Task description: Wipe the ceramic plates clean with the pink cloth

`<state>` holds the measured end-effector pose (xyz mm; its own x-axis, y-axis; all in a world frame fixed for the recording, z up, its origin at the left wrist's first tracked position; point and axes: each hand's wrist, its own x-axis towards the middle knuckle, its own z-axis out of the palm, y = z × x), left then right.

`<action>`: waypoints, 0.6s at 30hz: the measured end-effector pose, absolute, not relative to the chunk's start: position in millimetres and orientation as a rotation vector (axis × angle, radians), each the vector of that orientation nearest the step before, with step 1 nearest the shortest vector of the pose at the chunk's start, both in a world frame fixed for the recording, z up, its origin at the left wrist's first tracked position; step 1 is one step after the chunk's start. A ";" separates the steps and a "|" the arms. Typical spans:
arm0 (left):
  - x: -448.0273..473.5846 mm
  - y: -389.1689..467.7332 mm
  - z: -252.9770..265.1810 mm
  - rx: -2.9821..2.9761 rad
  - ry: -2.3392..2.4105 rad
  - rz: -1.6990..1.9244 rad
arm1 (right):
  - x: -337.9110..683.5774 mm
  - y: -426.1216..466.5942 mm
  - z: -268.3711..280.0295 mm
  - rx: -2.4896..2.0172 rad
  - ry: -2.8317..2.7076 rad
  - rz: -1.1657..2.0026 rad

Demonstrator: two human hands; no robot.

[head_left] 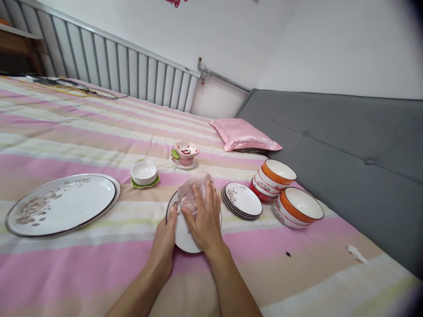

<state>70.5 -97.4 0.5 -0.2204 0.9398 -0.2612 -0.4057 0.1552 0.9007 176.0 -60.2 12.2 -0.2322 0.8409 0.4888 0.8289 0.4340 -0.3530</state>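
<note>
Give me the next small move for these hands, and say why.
Probably slide the right hand and the cloth toward the near side of the plate: the cloth lies over its far part, the near part is uncovered, and the left hand holds the left edge.

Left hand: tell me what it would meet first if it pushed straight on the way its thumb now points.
The left hand would most likely meet the pale pink cloth on the plate first, though its exact heading and the depth are hard to judge.
</note>
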 end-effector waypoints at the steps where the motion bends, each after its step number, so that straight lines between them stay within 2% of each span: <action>1: 69.5 -97.6 2.2 0.630 1.225 1.371 | 177.5 -58.6 12.7 -1.389 -2.051 -0.003; 8: 63.7 -102.6 8.6 0.906 1.330 1.316 | 188.5 -50.4 16.0 -1.246 -1.937 -0.062; 13: 63.1 -110.8 12.4 1.055 1.321 1.370 | 198.8 -46.4 17.1 -1.108 -1.860 0.097; 18: 57.0 -115.2 11.0 1.284 1.480 1.523 | 206.6 -40.7 9.9 -1.139 -1.615 0.406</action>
